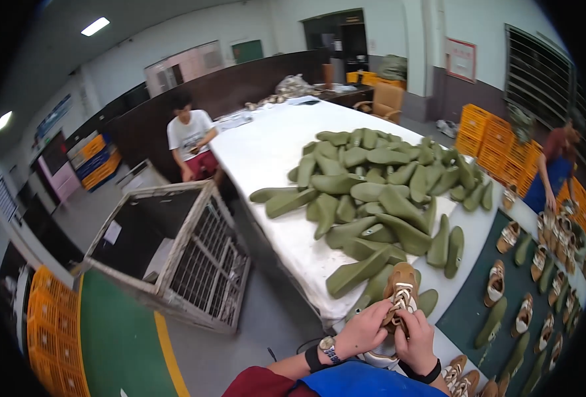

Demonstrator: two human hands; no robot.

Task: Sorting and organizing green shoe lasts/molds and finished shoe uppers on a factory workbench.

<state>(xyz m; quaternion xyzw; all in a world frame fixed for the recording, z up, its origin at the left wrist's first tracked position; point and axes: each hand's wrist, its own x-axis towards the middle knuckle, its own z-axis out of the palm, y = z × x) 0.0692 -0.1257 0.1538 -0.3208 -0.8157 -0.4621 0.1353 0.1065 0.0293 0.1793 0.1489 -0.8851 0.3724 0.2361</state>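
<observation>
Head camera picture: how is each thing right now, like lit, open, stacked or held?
Brown shoe, laces threaded
Left hand, gripping the shoe
Right hand, gripping the shoe
Wristwatch, worn
Green foot shapes, heaped
Other shoes, set out in rows
Mesh cart, open on top
Orange crates, stacked
Ceiling lights, lit

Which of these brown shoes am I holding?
The brown shoe between your left hand and right hand, toe toward the green lasts; the shoes to its right are outside your grip.

Bright ceiling lights, bowed edges — vignetted
</observation>
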